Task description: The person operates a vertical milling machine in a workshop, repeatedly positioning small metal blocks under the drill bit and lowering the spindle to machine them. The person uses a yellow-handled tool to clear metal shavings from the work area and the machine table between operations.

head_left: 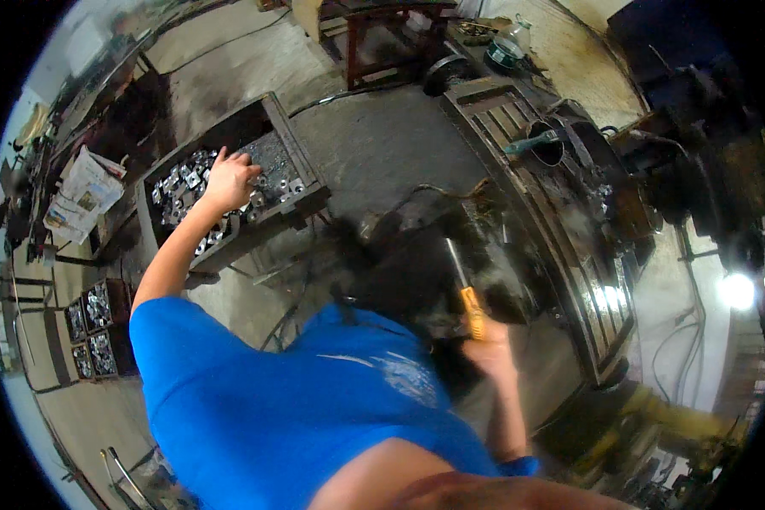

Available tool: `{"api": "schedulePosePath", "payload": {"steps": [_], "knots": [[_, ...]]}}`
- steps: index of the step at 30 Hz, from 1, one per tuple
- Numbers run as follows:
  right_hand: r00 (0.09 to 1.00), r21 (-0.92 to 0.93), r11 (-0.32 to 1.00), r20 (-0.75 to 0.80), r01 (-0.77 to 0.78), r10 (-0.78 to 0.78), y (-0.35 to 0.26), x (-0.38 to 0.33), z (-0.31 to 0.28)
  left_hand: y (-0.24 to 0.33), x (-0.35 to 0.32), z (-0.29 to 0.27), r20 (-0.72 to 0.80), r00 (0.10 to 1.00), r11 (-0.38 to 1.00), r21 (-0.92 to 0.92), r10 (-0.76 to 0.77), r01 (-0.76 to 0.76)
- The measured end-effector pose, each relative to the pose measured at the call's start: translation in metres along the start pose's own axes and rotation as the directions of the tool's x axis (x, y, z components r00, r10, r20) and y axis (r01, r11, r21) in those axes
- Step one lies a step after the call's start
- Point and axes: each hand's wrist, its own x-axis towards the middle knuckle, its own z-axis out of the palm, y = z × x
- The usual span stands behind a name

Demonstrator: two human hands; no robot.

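My left hand [229,183] reaches over a dark metal tray [302,153] at the left, its fingers bent and spread, with no part plainly held between them. Under and around it lie several small shiny metal parts [178,185], heaped mostly on the tray's left side. My right hand [491,347], lower and to the right, is closed around the yellow handle of a screwdriver [473,314]. Its metal shaft points up and away from me. The fingers on the far side of the handle are hidden.
A slatted metal machine bed [527,187] runs along the right, with a round dark opening and a green-handled brush [531,142] on it. Boxes of metal parts [100,306] stand at the left, below a newspaper sheet [85,195]. A large bottle [508,47] stands far right.
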Motion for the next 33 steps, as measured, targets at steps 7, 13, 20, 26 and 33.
{"api": "schedulePosePath", "payload": {"steps": [7, 13, 20, 26, 33], "knots": [[0.993, 0.025, 1.000, 0.114, 0.009, -0.011, -0.046, 0.021, 0.001, 0.059, 0.055, -0.029, 0.152, 0.929, 0.333, -0.904, -0.338, 0.269], [0.998, -0.024, 0.999, 0.049, 0.035, -0.034, -0.049, 0.025, 0.002, 0.153, 0.101, -0.032, 0.357, 0.934, -0.234, -0.910, -0.022, 0.343], [0.982, -0.088, 0.980, -0.063, -0.181, 0.176, -0.014, 0.012, -0.003, 0.241, 0.132, -0.018, 0.394, 0.895, -0.285, -0.851, 0.210, 0.441], [0.957, -0.047, 0.962, -0.127, -0.268, 0.260, 0.003, -0.011, -0.016, 0.278, 0.161, -0.023, 0.390, 0.865, -0.239, -0.850, 0.315, 0.470], [0.932, 0.014, 0.957, -0.222, -0.290, 0.285, 0.034, -0.049, -0.024, 0.361, 0.221, -0.066, 0.165, 0.892, 0.044, -0.986, 0.421, 0.162]]}}
